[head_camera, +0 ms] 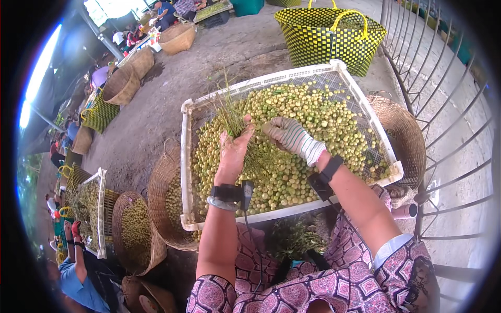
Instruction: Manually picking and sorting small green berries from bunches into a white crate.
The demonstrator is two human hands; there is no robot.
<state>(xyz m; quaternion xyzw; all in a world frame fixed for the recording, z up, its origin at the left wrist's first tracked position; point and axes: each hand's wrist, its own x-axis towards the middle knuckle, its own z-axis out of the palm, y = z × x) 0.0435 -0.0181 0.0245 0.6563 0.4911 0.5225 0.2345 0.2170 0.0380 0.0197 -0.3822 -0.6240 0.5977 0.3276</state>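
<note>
A bunch of thin green stems (231,120) is gripped in my bare left hand (234,150), over the left half of a white plastic mesh tray (282,79). The stems' finer, branching ends (260,156) hang down past my palm on the right. My right hand (293,137), in a striped knit glove, is close beside them with its fingers curled together. Whether stems or fruit are between those fingertips is hidden. Beneath both hands, small round yellow-green fruits (313,105) cover most of the mesh. Black straps with small devices are on both my wrists.
Woven baskets stand at the tray's left (158,187) and right (407,137). A yellow-and-black woven bag (328,43) is beyond the far edge. Metal railing (430,98) runs along the right. Plant stems (299,238) lie below the tray. At lower left, a co-worker (84,281) reaches into another tray (102,211).
</note>
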